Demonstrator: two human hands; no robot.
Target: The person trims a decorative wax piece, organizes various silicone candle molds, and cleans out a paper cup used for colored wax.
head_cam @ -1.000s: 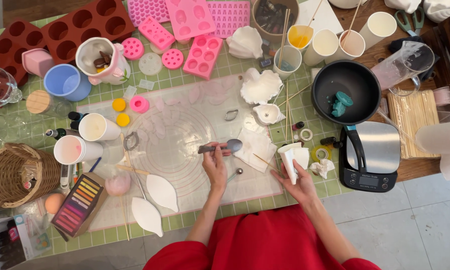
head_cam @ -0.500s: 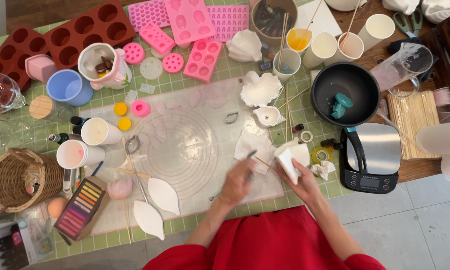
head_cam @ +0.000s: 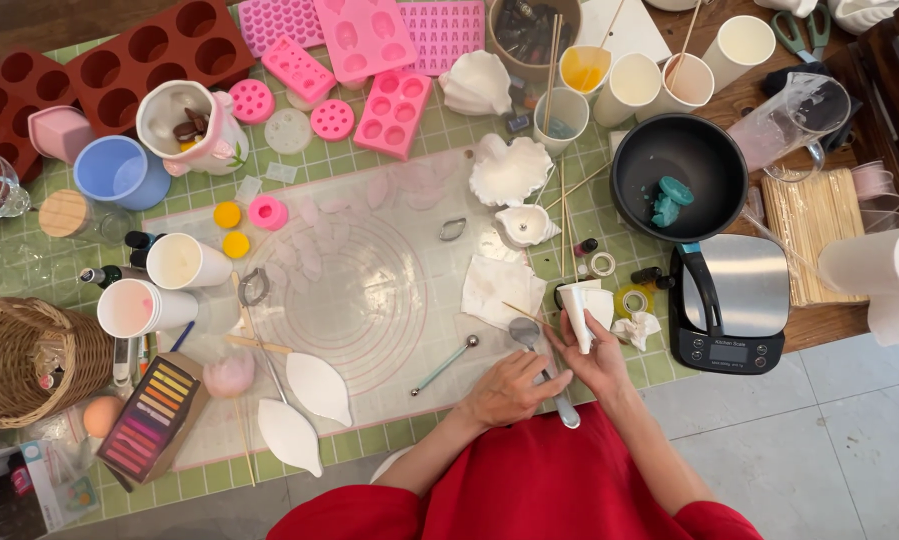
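Gripping a metal spoon (head_cam: 541, 360), the left hand (head_cam: 509, 388) is closed near the mat's front edge. A white cup (head_cam: 581, 312) is clasped by the right hand (head_cam: 597, 362), just right of the spoon's bowl; the handle's long axis is slanted toward the person.

A scale's screen, a chalk box and a clear packet on a crowded tabletop (head_cam: 389, 445)

The kitchen scale (head_cam: 734, 305) at the right edge has a steel platform and a narrow dark screen (head_cam: 727, 352) on its black front strip. Near the left corner an open flat box of pastel sticks (head_cam: 154, 417) shows rainbow rows, and beside it lies a clear plastic packet of dark sticks (head_cam: 14, 492), partly cut off.
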